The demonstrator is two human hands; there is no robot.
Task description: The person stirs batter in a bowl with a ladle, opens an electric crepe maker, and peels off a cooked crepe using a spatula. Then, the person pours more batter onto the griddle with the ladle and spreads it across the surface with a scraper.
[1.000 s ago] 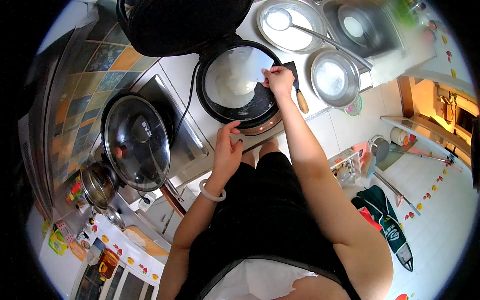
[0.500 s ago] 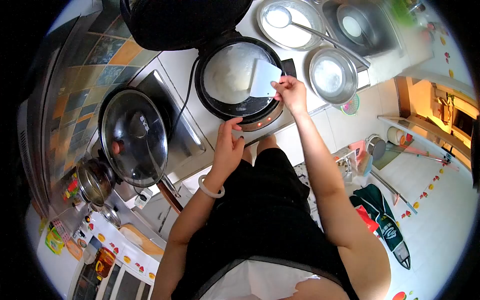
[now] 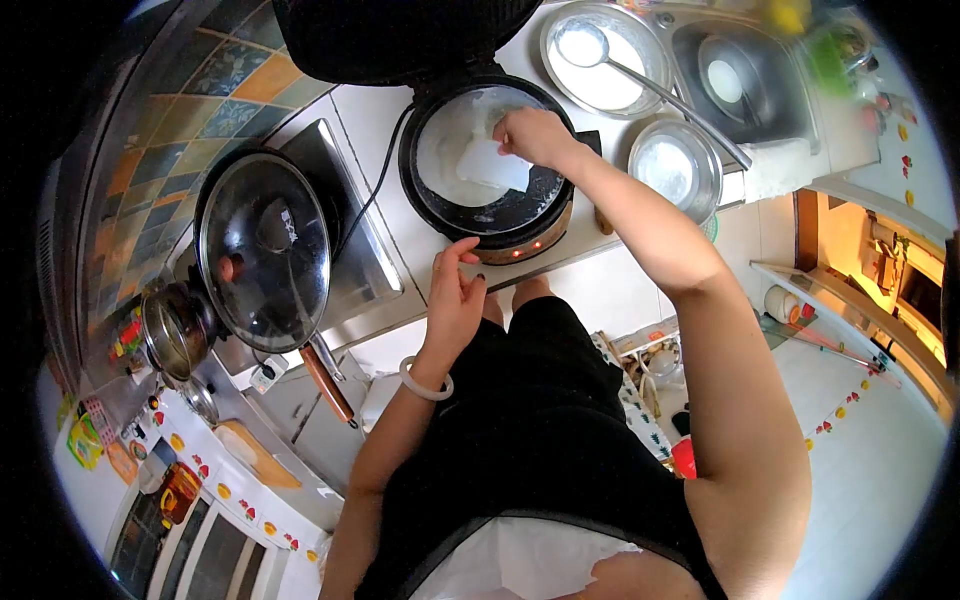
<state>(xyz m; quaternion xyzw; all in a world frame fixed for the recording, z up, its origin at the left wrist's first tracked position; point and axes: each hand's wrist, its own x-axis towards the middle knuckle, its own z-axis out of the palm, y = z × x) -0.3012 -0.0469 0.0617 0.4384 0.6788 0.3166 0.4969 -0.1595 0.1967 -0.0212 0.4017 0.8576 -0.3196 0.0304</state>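
Since half a second ago, the right hand [image 3: 530, 137] has brought the white scraper [image 3: 490, 168] from the right rim of the griddle [image 3: 545, 197] to near its middle. Among everything, the white counter [image 3: 360, 115] is largest, carrying the griddle, whose black lid [image 3: 400, 40] stands raised behind. To the left sits a pan with a glass lid [image 3: 265, 250]. Right of the griddle, a metal bowl [image 3: 610, 88] of white liquid has a ladle [image 3: 582, 44] across it, with a smaller metal bowl [image 3: 672, 172] just beside. Pale batter [image 3: 445, 165] coats much of the hot plate, leaving dark surface at lower right. The left hand [image 3: 457, 305] is empty, fingers loosely bent by the griddle's front edge; contact is unclear. Smallest, the scraper lies over the batter, pinched in the right hand.
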